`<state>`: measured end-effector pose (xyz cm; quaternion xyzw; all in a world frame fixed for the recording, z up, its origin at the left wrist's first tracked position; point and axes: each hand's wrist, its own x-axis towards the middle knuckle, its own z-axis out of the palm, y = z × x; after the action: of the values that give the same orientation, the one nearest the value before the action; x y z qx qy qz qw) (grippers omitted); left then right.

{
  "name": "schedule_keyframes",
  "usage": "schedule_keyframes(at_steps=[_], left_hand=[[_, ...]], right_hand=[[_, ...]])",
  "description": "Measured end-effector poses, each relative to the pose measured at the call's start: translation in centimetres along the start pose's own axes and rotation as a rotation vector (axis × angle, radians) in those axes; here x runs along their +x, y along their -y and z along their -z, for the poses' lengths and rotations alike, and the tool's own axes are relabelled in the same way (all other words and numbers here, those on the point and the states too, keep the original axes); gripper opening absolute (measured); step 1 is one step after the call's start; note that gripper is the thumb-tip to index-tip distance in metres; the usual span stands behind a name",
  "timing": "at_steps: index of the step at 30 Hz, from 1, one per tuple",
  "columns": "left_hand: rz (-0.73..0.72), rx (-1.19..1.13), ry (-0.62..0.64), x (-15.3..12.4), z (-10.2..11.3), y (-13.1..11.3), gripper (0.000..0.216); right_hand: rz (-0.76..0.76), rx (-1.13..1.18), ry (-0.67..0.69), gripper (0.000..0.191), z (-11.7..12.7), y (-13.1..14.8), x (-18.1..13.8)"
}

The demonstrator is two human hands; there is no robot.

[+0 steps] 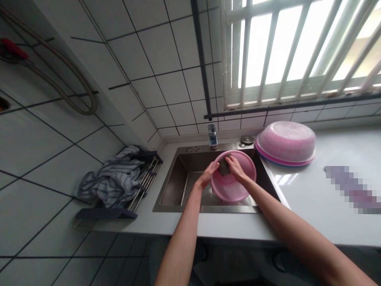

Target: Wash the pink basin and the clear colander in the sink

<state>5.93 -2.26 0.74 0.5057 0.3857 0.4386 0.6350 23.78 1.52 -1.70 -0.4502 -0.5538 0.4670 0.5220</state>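
A pink plastic colander (233,192) is held tilted over the steel sink, its inside facing me. My left hand (208,173) grips its left rim, thumb toward the inside. Within the colander, my right hand (234,165) is closed on a dark grey-brown scrubbing cloth (224,167), pressing it against the inner wall near the upper left. The cloth's exact kind is hard to make out, and the fingers of my left hand behind the rim are hidden.
Below is the steel sink (178,178) with a faucet (212,137) behind it. Stacked pink basins (287,141) lie upside down to the right, near a drain strainer (247,140). On the left, a striped cloth (113,176) lies on a metal rack (145,178). A barred window rises behind.
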Motion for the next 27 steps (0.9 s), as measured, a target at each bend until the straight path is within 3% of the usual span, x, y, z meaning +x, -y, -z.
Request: schedule_keyframes(at_steps=[2, 5, 10, 13, 16, 22, 24, 27], left_hand=[[-0.002, 0.015, 0.003, 0.1, 0.1, -0.1, 0.065], [0.014, 0.063, -0.006, -0.1, 0.2, -0.3, 0.069], [0.018, 0.051, -0.057, -0.6, 0.1, -0.8, 0.091], [-0.075, 0.087, -0.035, -0.6, -0.1, -1.1, 0.079], [-0.085, 0.079, 0.01, -0.5, -0.2, -1.1, 0.065], [-0.03, -0.017, 0.03, -0.4, -0.5, -0.7, 0.069], [-0.021, -0.024, 0.029, -0.4, -0.4, -0.7, 0.071], [-0.017, -0.003, 0.026, -0.5, -0.3, -0.7, 0.07]], right_hand=[[-0.003, 0.006, -0.043, 0.037, 0.6, 0.3, 0.2], [0.018, 0.006, 0.0, 0.035, 0.9, 0.8, 0.1], [0.058, 0.002, 0.285, 0.03, -0.6, 1.4, -1.5], [0.076, 0.01, 0.393, 0.03, -1.3, 1.6, -2.0], [0.081, 0.017, 0.332, 0.03, -1.0, 1.7, -1.6], [-0.003, 0.023, 0.018, 0.035, 1.0, 1.5, 0.0], [0.008, 0.018, 0.052, 0.035, 0.9, 1.4, -0.1], [0.053, -0.001, 0.264, 0.033, -0.4, 1.5, -1.0]])
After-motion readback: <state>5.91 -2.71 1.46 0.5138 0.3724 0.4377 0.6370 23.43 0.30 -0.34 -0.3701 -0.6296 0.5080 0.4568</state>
